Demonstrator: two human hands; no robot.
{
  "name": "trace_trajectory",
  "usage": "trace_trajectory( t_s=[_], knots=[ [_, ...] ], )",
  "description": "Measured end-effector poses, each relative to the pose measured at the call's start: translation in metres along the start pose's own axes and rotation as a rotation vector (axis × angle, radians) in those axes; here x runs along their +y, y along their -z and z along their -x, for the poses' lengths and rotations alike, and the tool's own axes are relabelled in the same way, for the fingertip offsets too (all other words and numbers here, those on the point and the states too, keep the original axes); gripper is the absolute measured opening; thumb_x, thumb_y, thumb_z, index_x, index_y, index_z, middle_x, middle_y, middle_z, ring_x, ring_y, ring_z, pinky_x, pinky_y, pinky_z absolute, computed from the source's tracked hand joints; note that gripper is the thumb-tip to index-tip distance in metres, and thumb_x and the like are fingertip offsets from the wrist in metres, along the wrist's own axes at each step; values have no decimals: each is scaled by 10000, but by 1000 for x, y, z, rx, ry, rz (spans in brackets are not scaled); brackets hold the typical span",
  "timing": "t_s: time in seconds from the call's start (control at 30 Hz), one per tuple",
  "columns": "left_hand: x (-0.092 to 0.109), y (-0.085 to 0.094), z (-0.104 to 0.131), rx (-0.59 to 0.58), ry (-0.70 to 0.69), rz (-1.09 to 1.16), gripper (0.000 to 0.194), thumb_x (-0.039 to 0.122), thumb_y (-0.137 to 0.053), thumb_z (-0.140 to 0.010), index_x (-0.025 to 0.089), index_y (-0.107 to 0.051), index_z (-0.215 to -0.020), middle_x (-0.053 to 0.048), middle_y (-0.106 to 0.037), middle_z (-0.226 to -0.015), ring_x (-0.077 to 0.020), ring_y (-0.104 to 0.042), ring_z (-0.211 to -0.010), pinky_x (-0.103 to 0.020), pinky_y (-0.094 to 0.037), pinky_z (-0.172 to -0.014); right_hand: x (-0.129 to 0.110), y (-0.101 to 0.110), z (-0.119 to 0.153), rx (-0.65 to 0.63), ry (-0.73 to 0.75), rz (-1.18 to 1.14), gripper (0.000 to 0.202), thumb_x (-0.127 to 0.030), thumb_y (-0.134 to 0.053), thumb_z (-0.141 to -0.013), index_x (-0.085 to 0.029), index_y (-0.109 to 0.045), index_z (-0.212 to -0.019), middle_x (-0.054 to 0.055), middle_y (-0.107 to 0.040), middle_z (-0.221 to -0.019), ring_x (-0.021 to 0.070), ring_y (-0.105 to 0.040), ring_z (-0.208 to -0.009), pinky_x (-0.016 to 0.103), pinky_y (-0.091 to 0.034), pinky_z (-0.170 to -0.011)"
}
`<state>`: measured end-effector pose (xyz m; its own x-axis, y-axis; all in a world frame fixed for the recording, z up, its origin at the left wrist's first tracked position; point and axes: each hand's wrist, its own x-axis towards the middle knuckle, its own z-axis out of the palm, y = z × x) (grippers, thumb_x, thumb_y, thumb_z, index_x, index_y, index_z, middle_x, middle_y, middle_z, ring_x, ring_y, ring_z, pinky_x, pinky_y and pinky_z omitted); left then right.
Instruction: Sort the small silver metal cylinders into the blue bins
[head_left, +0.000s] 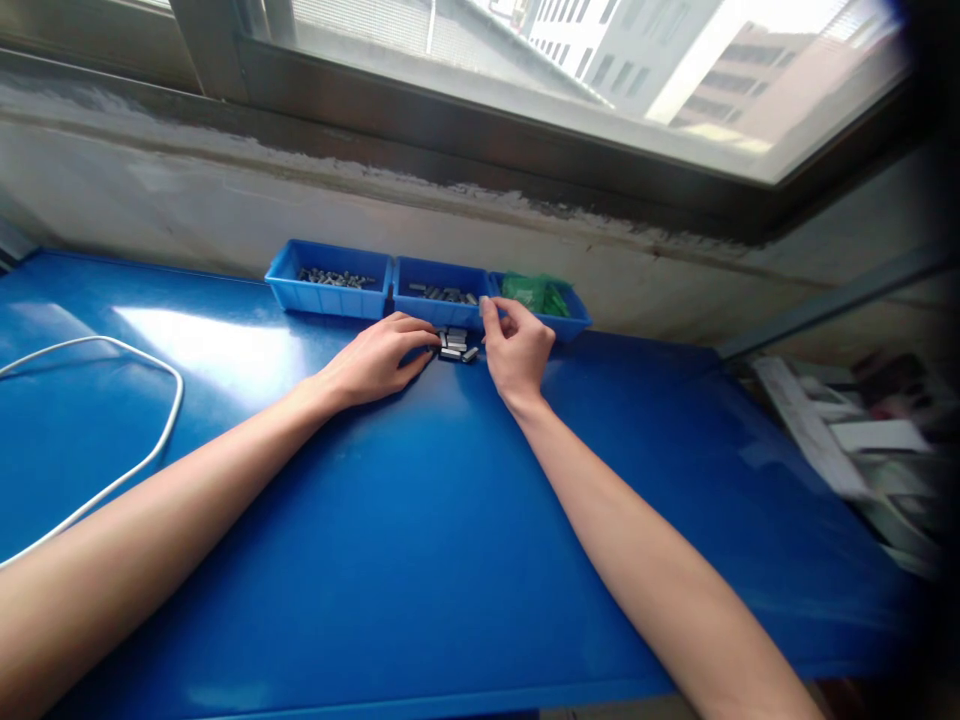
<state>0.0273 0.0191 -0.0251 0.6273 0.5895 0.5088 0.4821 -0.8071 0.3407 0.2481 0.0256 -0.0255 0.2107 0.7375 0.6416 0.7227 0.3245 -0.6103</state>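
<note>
Several small grey metal pieces (454, 344) lie in a little cluster on the blue tabletop, in front of the middle bin. My left hand (384, 358) rests at the cluster's left side, thumb and fingers apart, fingertips close to the pieces; whether they touch cannot be made out. Just right of and above the cluster, my right hand (519, 345) is closed in a pinch in front of the bins. A small light-grey piece (484, 305) shows between its thumb and forefinger.
Along the wall stand a left blue bin (322, 298) with small metal parts, a middle blue bin (431, 308) with grey pieces, and a right blue bin (570, 325) holding green plastic bags (534, 292). A white cable (169, 420) loops across the left of the table (420, 560).
</note>
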Motion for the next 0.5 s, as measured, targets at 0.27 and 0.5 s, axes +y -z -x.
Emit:
trace_trajectory(
  t_s=[0.27,0.5],
  knots=[
    [1,1,1,4,16,-3,301,246,-518,-997,169,-733,-1193,-120,-714,-1277,-258,-662,-1144,-393,-541,-1014,-5,1,0,-45,4,52,356,-524,-533,-1017,-228,-728,-1046,-5,-685,-619,194,-668,-576,285,-463,-661],
    [0,0,0,4,19,2,300,227,-519,-990,183,-730,-1199,-116,-713,-1279,-260,-664,-1149,-407,-540,-1024,-6,1,1,-80,62,-2,305,-500,-509,-1037,-236,-662,-1028,-20,-691,-630,175,-677,-566,269,-474,-646]
  ],
)
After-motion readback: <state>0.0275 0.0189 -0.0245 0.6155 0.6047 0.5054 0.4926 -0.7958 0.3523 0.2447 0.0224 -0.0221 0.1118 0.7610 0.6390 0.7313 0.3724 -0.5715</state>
